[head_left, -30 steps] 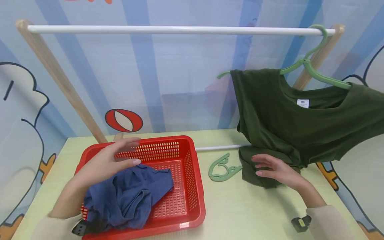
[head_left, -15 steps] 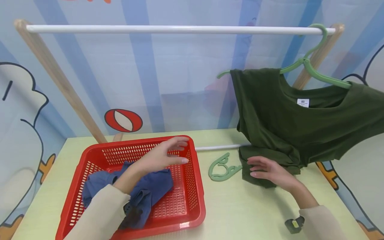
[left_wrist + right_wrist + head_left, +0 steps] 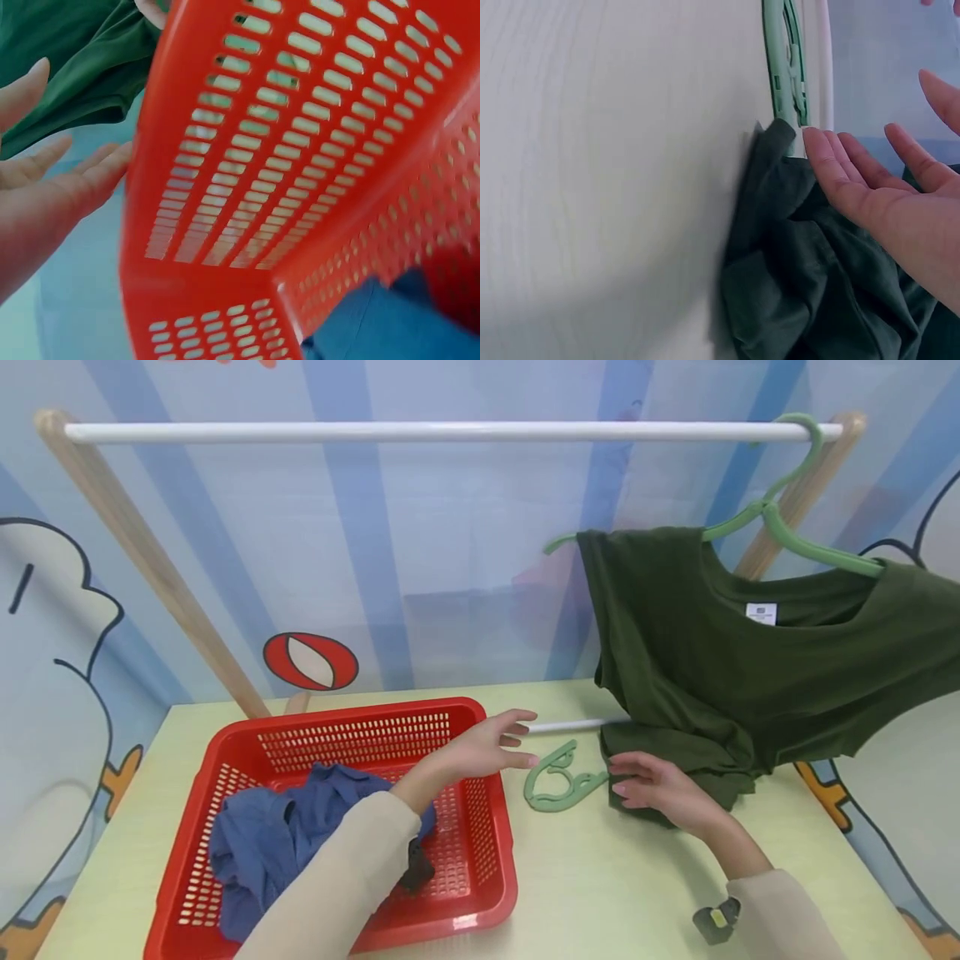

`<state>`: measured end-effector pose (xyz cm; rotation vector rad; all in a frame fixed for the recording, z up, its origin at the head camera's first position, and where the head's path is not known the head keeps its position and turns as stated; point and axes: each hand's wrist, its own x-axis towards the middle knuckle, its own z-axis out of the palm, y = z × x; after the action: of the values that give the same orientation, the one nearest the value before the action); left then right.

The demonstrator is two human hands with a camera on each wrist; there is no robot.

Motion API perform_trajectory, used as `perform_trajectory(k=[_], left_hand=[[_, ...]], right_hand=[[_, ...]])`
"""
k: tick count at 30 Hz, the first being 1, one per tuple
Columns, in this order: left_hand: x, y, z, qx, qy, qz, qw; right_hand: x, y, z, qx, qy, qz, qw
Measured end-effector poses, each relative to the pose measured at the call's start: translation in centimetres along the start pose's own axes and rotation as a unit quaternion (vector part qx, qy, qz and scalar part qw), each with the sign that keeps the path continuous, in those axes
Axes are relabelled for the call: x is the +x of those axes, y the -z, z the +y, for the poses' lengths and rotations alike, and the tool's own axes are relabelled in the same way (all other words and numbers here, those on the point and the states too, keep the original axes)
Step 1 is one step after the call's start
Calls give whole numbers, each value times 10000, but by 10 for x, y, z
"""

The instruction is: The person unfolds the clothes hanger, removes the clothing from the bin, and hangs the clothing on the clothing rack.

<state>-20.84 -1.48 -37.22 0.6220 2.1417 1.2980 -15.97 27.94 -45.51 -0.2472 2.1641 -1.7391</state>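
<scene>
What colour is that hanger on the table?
The hanger is pale green; head view shows it best.

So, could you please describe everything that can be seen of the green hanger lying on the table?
The hanger is light green and looks like plastic. It seems folded up: two slim arms spread from a rounded end, with a curved piece between them. It lies on the pale table, between the red basket and the dark green shirt. The left hand and right hand are near it, but neither grips it; whether its tip touches the shirt is hard to tell.
</scene>
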Motion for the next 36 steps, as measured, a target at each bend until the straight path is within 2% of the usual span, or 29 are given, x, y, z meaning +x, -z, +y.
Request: perform_trajectory(k=[8, 13, 17, 24, 36], left_hand=[[27, -17, 0, -313, 444, 152, 9984], [37, -22, -3, -613, 719, 98, 9955], [43, -26, -6, -699, 818, 24, 9942], [51, -31, -11, -296, 818, 14, 9962], [57, -40, -14, -172, 996, 179, 9947]], right_hand=[[4, -7, 5, 331, -220, 89, 9992], [7, -10, 8, 447, -232, 134, 9986], [8, -11, 11, 486, -286, 219, 9982], [9, -14, 16, 577, -380, 412, 9968], [12, -19, 18, 689, -514, 688, 9939]])
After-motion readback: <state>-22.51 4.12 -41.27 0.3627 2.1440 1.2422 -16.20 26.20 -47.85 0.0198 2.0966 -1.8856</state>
